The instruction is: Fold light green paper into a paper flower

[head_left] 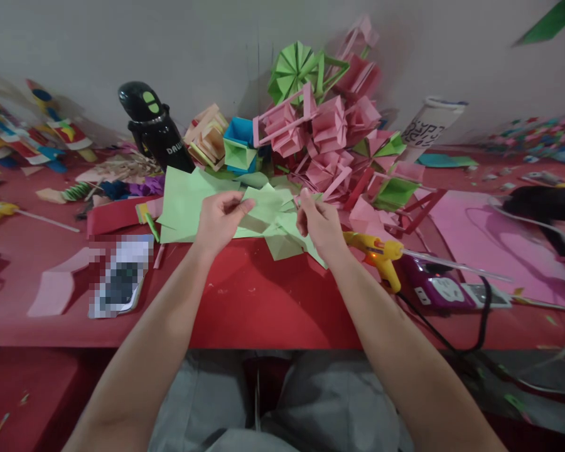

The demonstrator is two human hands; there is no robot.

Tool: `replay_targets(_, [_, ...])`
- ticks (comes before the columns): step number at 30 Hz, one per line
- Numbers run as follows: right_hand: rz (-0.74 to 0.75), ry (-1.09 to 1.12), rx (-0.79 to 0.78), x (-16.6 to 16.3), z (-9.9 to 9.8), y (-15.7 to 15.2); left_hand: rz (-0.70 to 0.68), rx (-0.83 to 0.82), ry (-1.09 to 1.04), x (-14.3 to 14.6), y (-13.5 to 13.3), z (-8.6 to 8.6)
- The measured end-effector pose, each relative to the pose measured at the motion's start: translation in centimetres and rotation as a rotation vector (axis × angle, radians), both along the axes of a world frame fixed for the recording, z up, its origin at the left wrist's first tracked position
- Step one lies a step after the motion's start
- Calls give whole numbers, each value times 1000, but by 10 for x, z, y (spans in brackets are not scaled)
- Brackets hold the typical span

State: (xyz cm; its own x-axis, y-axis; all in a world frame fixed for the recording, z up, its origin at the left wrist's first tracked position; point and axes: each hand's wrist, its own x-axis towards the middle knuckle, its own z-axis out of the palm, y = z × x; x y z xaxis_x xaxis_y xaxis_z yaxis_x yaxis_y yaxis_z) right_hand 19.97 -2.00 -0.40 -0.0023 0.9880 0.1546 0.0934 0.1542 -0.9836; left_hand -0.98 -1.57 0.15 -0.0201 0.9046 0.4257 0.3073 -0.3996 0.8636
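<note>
A light green paper piece (263, 208) is pinched between the thumb and fingers of my left hand (220, 218). Curled closed, my right hand (321, 225) is at the right side of the same green papers; what its fingertips hold, if anything, is hidden. Under and between both hands lie several loose green paper squares (285, 245), overlapping one another. Larger green sheets (181, 204) lie beneath and beside my left wrist.
Folded pink paper baskets (329, 124) pile up behind my hands, with a green pleated paper disc (295, 72) on top. A black bottle (157, 135) stands back left. A yellow glue gun (381, 254) and purple power strip (435, 285) lie right, a phone (122, 276) left.
</note>
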Motion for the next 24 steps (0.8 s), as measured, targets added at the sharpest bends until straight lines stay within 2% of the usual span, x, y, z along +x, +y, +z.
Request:
replay_targets(2, [109,111,-154,-1,3,-2,39,154,33,3,-1,-1])
replay_targets(4, [226,223,-271,-3,4,-3,-3,314,145,5,-2,-3])
replay_targets(7, [239,345,-290,-3,3,-2,-104,446,363,4,-4,-4])
replay_targets(9, [205,344,-243,-3,0,-1,-117,429,489,2,-5,-2])
replay_targets(12, [166,147,-126,-3,-6,3,-147,318,627,-1,-9,1])
replay_targets(14, [128,-71,4,-4,-10,4,-151,279,624,-1,-11,4])
replay_targets(17, [148,-248,105,-5,-9,2,-91,314,571,1,-11,5])
replay_targets(20, [234,-336,136,-5,-3,-3,-76,323,579,2,-9,4])
replay_targets(24, [279,-392,153,-4,2,-6,-121,209,588,2,-6,2])
